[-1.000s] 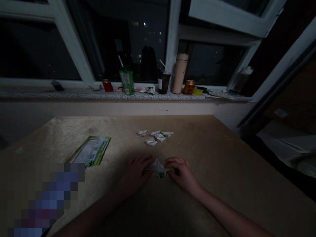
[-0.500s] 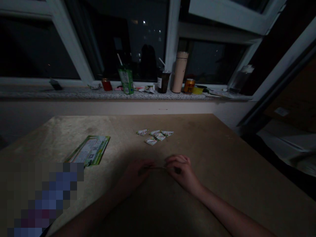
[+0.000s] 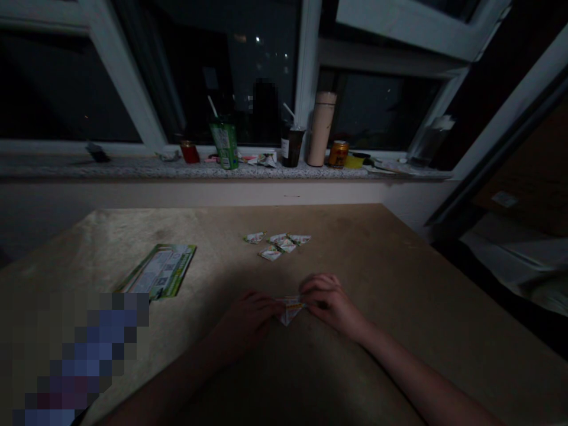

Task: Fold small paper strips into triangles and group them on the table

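A small folded piece of printed paper (image 3: 290, 309) lies on the brown table (image 3: 399, 296), its point toward me. My left hand (image 3: 251, 313) pinches its left corner with the fingers closed. My right hand (image 3: 331, 302) pinches its right corner, fingers curled. Several finished little folded paper pieces (image 3: 279, 244) lie in a cluster farther back on the table. A green and white printed leaflet (image 3: 157, 277) lies flat to the left.
A stone window sill (image 3: 133, 170) runs behind the table with a green cup (image 3: 225, 145), a dark cup (image 3: 291, 147), a tall beige flask (image 3: 321, 129), a red jar (image 3: 190, 152) and an orange can (image 3: 338, 154). The room is dim.
The paper was flat between my hands, then turned edge-on and nearly hidden; now it shows as a smaller triangle pointing toward me. Both hands stayed at its corners.
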The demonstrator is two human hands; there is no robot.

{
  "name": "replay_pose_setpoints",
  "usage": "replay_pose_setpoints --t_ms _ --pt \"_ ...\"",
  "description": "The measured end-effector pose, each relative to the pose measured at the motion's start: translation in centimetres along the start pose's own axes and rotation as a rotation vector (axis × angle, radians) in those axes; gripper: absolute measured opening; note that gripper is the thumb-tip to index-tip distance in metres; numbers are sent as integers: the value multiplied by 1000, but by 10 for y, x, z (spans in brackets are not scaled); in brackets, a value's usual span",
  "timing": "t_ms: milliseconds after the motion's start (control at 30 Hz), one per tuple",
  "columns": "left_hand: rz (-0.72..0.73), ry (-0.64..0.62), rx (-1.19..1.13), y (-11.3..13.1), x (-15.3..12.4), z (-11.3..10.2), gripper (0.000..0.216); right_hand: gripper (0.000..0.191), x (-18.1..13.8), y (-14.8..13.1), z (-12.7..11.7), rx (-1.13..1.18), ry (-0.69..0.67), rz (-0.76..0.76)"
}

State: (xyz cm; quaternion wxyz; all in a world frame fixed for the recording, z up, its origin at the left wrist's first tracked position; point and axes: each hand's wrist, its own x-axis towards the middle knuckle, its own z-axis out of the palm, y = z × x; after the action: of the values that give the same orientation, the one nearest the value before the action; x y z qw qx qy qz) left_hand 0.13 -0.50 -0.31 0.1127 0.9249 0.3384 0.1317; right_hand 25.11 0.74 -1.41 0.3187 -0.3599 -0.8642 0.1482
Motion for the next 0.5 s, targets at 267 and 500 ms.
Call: replay_pose_setpoints --t_ms 267,500 --pt "-58 14 46 28 -3 -10 25 9 1 0 -9 15 -93 -25" --pt "-41 -42 108 41 -8 -7 50 5 2 8 -5 154 -81 30"
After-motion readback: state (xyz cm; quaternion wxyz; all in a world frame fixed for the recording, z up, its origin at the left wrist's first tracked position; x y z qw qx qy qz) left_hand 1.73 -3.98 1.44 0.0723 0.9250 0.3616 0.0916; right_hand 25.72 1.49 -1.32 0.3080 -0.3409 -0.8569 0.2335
